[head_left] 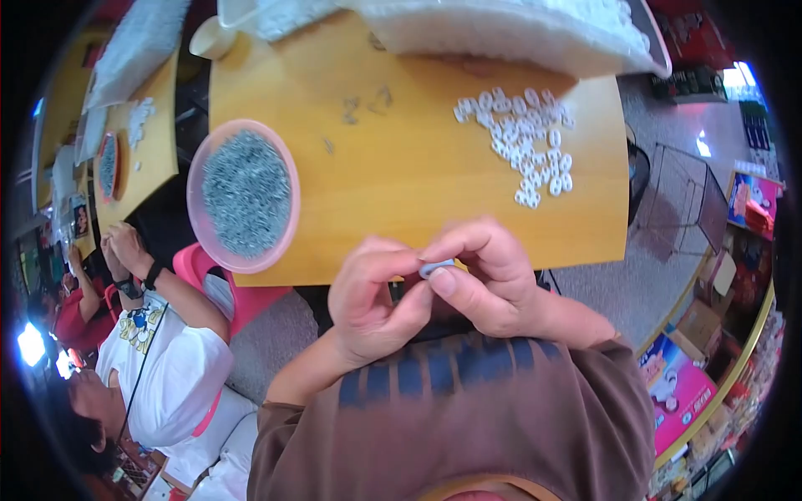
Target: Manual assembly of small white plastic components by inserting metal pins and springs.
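Holding one small whitish oval piece (pixel 436 268) at the lower middle of the frame, pinched between thumb and forefinger of the right hand (pixel 489 271). Meeting it on its left side with the left hand (pixel 376 292), finger and thumb bent narrow; cannot tell whether gripping it too, or something hidden. Probably partway through this single piece, judging by the closeness of both hands.

Scattered loosely on the counter (pixel 401 184), right of centre: dozens of white oval pieces (pixel 555 136); likely a finished batch, but impossible to confirm. Plenty apparently left to use: metal pins (pixel 246 196) heaped in a pink tub (pixel 295 200) left of centre, a few loose pins (pixel 351 108) at upper centre, and, along the top, a large container (pixel 518 60) piled with white parts.
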`<state>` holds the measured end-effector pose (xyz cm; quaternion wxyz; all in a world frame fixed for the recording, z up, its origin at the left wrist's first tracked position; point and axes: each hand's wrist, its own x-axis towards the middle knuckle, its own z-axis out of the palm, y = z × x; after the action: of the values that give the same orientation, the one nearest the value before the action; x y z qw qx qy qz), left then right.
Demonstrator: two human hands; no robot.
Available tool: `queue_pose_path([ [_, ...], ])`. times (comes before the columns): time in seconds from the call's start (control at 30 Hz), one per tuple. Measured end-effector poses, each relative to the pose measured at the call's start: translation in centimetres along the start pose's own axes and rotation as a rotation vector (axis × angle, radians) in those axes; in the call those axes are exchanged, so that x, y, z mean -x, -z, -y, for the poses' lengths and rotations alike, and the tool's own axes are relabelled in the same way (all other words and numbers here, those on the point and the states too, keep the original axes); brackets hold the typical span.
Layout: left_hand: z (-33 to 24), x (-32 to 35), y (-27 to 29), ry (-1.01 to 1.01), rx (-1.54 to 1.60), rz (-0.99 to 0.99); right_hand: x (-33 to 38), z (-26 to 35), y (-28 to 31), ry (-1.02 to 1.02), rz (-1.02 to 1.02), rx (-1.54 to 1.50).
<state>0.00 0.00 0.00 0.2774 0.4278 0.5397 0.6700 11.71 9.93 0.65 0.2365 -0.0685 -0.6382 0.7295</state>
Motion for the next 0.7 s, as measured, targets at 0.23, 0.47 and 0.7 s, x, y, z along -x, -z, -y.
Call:
queue_pose_path([
  [0.23,-0.4,-0.7,0.2,0.188,-0.044,0.029,-1.0,0.5,-0.8,-0.286,-0.193,-0.393],
  [0.47,-1.2,-2.7,1.0,0.5,0.258,-0.083,-1.3,-0.3,-1.0,-0.295,-0.174,-0.181],
  [0.7,-2.3,-12.7,4.7,0.312,0.399,-0.246,-1.0,0.1,-0.6,-0.407,-0.094,0.084],
])
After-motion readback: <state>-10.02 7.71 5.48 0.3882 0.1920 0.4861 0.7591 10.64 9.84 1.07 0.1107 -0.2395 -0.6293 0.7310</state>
